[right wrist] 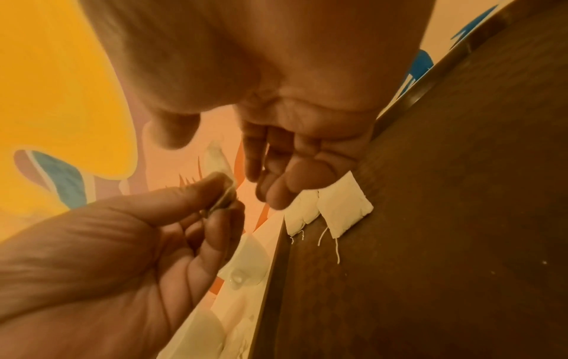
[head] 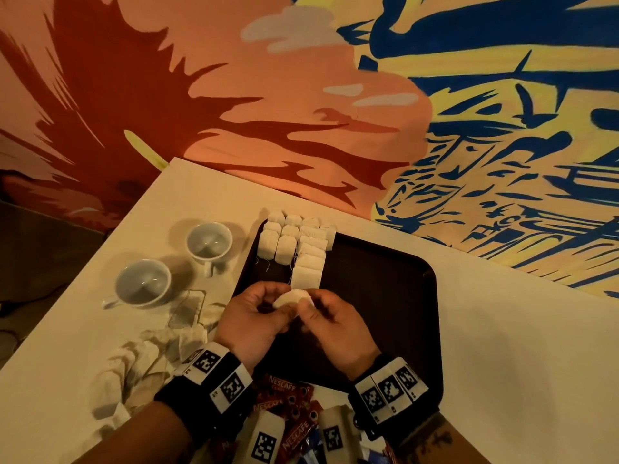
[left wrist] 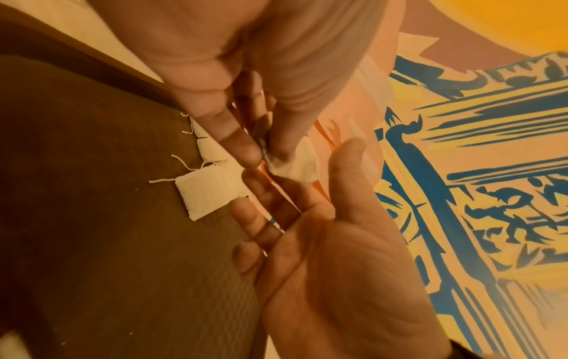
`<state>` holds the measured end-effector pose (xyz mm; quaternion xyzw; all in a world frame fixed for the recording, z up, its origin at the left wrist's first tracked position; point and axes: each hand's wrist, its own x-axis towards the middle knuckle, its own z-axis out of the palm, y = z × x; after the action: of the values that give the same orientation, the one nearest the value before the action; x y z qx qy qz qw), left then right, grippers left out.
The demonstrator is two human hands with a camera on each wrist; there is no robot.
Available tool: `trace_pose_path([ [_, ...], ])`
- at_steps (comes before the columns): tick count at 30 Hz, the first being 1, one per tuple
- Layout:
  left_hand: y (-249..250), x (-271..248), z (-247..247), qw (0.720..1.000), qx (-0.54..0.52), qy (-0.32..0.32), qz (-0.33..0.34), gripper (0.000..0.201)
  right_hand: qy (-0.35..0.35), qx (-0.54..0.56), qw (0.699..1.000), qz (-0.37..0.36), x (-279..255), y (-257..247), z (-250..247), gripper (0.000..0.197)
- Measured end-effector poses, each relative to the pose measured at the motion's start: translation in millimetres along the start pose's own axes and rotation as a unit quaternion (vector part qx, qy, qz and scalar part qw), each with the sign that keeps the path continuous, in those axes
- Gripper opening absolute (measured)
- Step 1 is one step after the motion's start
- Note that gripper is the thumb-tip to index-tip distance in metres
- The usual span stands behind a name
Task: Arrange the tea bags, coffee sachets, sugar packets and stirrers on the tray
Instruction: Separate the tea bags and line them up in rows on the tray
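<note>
Holding: both hands grip one small white paper tea bag (head: 292, 299) above the near-left part of the dark brown plastic tray (head: 385, 279).
Left hand (head: 254, 316): thumb and curled fingers (left wrist: 245, 213) grip the bag's left end.
Right hand (head: 331, 321): thumb and forefinger pinch its right end; the other fingers (right wrist: 212, 233) are curled.
Bag axis: long axis runs roughly 9 to 3 o'clock, bowed upward in the middle.
Tray contents: rows of white tea bags (head: 294, 242) overlap at the tray's 11 o'clock corner, long axes toward 12, strings trailing toward 6; the nearest bag lies just beyond the hands.
Open room: the tray's right half, from 1 to 5 o'clock, is bare.
Edges: the tray sits skewed on the cream worktop (head: 502, 346), its far edge near the painted wall (head: 301, 78).
Worktop left: two white ceramic cups (head: 209, 243), with loose tea bags (head: 140, 363) heaped at 8 o'clock.
Near edge: red coffee sachets (head: 288, 401) lie piled at 6 o'clock.
</note>
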<state>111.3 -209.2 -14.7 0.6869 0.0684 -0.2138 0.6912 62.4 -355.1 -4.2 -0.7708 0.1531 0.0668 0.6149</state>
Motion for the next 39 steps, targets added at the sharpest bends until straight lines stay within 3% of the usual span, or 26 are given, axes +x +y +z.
trace_pose_path([
  [3, 0, 0, -3, 1.000, 0.004, 0.002, -0.008, 0.017, 0.014, -0.040, 0.998, -0.050, 1, 7, 5, 0.016],
  [6, -3, 1, -5, 1.000, 0.005, 0.012, -0.017, 0.010, 0.046, -0.055, 0.997, -0.041, 11, 11, 7, 0.011],
  [14, -14, 18, -33, 0.997, 0.038, 0.005, -0.070, 0.006, 0.013, -0.184, 0.983, -0.027, 51, -5, 14, 0.004],
  [18, -21, 27, -52, 0.993, -0.004, 0.032, -0.116, 0.011, 0.017, -0.282, 0.959, 0.014, 98, -13, 8, 0.005],
  [21, -23, 28, -63, 0.989, -0.031, 0.050, -0.135, 0.010, -0.032, -0.359, 0.932, 0.052, 132, -13, 9, 0.017],
  [24, -23, 30, -68, 0.985, -0.062, 0.051, -0.155, 0.010, -0.069, -0.424, 0.900, 0.072, 154, -12, 14, 0.008],
  [30, -19, 31, -76, 0.984, -0.069, 0.048, -0.157, 0.012, -0.064, -0.468, 0.877, 0.085, 175, -13, 17, 0.018],
  [39, -14, 29, -86, 0.984, -0.061, 0.061, -0.158, 0.012, -0.033, -0.468, 0.877, 0.105, 178, -8, 16, 0.023],
])
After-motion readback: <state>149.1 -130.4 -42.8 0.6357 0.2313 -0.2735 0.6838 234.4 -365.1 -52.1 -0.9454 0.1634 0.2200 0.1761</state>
